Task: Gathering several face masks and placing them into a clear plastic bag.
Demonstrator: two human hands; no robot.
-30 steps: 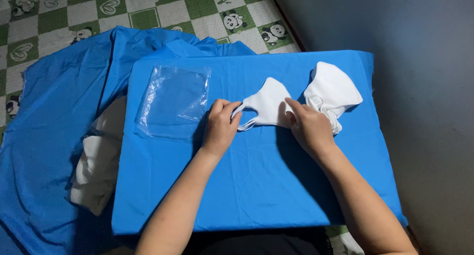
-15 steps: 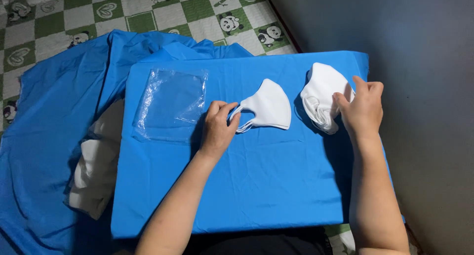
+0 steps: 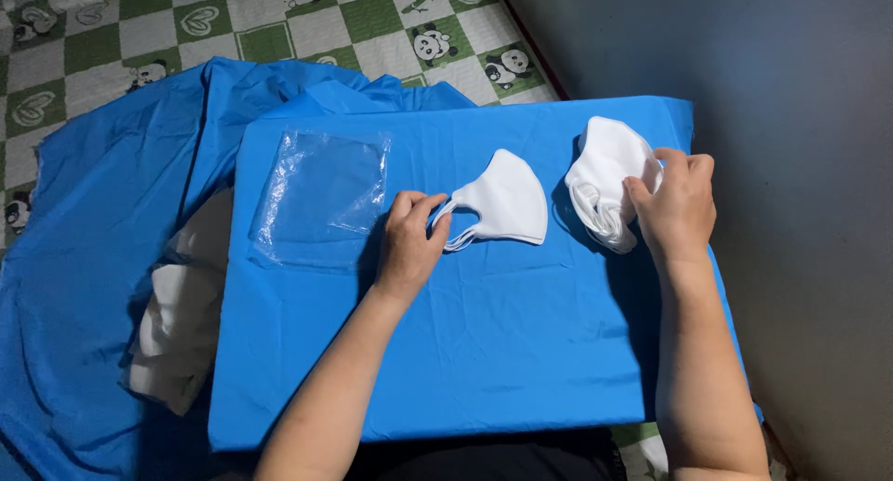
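Mask (image 3: 502, 202) lay flat on blue board (image 3: 484, 351) | left hand (image 3: 409, 244) fingers pinched its ear loops | right hand (image 3: 677, 207) fingers gripped mask stack (image 3: 605, 179) | clear bag (image 3: 321, 197) lay left.

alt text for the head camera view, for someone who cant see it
A person's left hand pinches the ear loops of a folded white face mask on a blue covered board, while the right hand grips a stack of white masks. A clear plastic bag lies to the left.
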